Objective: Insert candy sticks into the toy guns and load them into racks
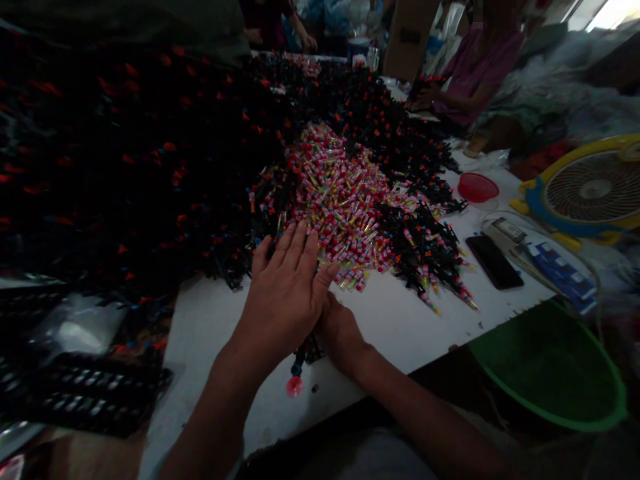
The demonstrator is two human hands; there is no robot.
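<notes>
My left hand [287, 283] lies flat with its fingers stretched out, reaching onto the near edge of a heap of small red, pink and yellow pieces [340, 193]. It covers most of my right hand [340, 333], which rests on the white table [210, 327] beneath it. The right hand's fingers are hidden. A dark item with a blue bead and a pink round tip [295, 380] sticks out from under the hands toward me. Large mounds of black pieces with orange tips [125, 167] surround the coloured heap.
A black phone [494, 261] and blue packets [565, 270] lie at the right. A red basket [477, 187], a yellow-and-blue fan [590, 190] and a green basin [550, 367] are nearby. A person in purple [475, 73] sits across. Black trays [75, 390] sit at left.
</notes>
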